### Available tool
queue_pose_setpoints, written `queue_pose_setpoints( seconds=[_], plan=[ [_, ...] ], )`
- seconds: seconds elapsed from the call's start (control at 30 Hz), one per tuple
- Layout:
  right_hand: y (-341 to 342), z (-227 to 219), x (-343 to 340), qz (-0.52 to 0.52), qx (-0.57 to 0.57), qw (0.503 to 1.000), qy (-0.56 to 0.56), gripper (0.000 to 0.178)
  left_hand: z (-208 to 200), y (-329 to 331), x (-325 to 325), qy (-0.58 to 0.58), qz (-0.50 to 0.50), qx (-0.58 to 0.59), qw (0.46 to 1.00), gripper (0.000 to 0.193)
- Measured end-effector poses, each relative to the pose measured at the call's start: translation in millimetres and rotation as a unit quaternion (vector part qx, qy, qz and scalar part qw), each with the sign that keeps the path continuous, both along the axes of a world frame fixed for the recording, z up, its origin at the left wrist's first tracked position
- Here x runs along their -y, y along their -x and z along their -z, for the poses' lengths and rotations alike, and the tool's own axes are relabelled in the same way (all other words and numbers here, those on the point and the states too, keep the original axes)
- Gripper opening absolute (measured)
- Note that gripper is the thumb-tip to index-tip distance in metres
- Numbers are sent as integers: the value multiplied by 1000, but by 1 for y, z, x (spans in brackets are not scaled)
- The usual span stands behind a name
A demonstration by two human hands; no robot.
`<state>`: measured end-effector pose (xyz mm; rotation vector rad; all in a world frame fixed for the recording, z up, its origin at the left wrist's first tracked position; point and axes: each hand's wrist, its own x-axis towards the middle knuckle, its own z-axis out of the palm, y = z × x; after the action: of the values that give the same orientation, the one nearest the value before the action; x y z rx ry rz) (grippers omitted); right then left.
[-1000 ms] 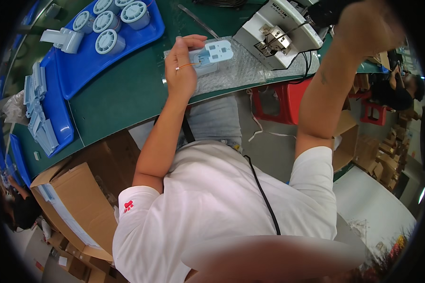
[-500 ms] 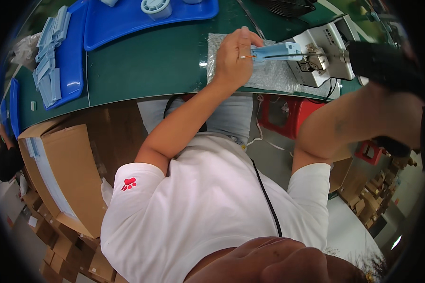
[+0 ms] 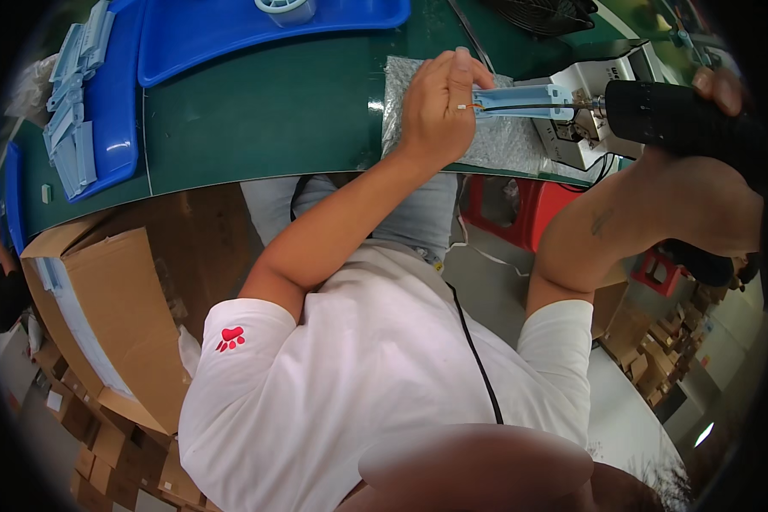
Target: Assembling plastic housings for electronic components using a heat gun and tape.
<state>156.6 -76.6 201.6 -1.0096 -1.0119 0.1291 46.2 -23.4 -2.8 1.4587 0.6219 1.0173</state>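
Near table edge (image 3: pixel 256 183), apparently gripped plastic part (image 3: pixel 520 101)

Two blue trays (image 3: pixel 230 34), one screwdriver (image 3: pixel 674 115)

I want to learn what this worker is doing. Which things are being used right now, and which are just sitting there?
In use:
left hand holding the pale blue part
right hand gripping the black power tool
bubble wrap underneath

Just sitting there:
blue trays
cardboard box
red stool
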Motion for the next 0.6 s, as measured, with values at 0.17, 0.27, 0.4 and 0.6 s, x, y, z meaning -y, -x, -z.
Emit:
queue_pose_setpoints(
  seconds=[0.17,0.27,0.4,0.6],
  plan=[
    [-9,5,4,16,14,1000,10,48,-3,0,0,1,-4,-2,1000,55],
    [-11,7,7,22,19,1000,12,51,-5,1,1,-2,-9,-2,1000,55],
    [-30,14,11,35,29,999,22,56,-3,1,1,-5,-9,-1,1000,54],
    [-48,22,20,48,38,998,31,62,-4,1,0,-18,-13,-1,1000,54]
  ],
)
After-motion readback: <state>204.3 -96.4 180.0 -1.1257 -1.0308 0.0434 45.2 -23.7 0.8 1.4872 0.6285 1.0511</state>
